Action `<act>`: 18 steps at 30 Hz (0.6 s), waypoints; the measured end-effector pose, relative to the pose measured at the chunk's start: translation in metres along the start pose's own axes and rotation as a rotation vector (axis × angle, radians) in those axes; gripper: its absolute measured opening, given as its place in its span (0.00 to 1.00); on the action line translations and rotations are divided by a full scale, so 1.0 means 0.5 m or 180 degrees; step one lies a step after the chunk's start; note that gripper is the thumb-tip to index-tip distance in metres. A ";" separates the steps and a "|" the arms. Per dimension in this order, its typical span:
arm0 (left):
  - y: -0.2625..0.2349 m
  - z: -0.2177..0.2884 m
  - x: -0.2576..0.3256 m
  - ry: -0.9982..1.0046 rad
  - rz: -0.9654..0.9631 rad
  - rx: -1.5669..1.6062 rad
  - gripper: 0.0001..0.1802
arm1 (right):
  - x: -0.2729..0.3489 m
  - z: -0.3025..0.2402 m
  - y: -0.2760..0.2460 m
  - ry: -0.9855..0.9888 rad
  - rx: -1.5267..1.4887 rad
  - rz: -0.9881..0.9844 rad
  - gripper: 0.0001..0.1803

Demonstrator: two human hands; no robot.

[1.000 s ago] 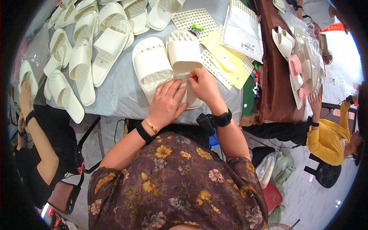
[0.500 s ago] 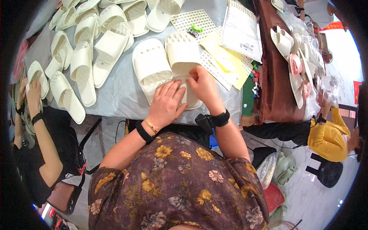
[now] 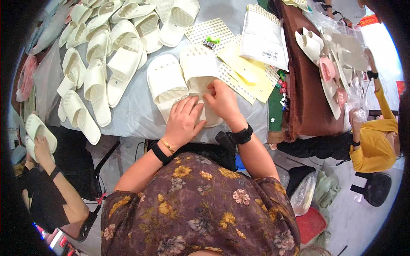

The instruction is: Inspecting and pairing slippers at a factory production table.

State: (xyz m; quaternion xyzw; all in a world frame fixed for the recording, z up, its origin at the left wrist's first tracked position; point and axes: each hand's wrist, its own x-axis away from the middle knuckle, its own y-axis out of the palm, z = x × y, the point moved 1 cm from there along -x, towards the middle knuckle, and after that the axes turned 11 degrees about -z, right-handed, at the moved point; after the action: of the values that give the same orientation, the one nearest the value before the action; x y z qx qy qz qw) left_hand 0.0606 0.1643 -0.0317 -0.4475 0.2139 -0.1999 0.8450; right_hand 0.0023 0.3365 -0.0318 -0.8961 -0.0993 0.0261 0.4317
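A pair of white slippers lies side by side before me, toes pointing away: the left slipper and the right slipper. My left hand rests with fingers stretched out over the heel ends, touching the inner edge of the right slipper. At the strap opening of that right slipper, my right hand is closed, thumb and fingertips drawn together near the insole. Whatever those fingertips may hold is too small or hidden to make out.
Many white slippers crowd the table's left side. Sticker sheets, yellow paper and a white plastic packet lie at the right. Beyond a brown cloth sit more slippers. Co-workers are at both sides, one holding a slipper.
The view has shifted slightly. My hands stay at the pair, with the right fingertips drawn closer together. The left co-worker's slipper is now lifted off the table; the right co-worker has raised an arm.
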 end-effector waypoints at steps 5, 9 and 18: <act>-0.015 -0.012 -0.007 0.0050 0.0070 0.0479 0.24 | 0.012 0.010 -0.010 0.0261 -0.0694 0.0012 0.09; -0.042 -0.022 -0.003 -0.0703 0.0340 0.0451 0.21 | 0.049 0.042 0.000 0.0334 -0.1283 0.0275 0.08; 0.012 -0.024 -0.082 -0.0975 0.0280 -0.0196 0.39 | 0.076 0.043 0.016 0.0050 -0.1275 0.0450 0.07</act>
State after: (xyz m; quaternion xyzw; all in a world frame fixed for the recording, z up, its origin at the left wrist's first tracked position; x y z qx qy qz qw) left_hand 0.0210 0.1808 -0.0354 -0.4886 0.1080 -0.0854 0.8616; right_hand 0.0381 0.3559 -0.0499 -0.9690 -0.0360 0.0291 0.2428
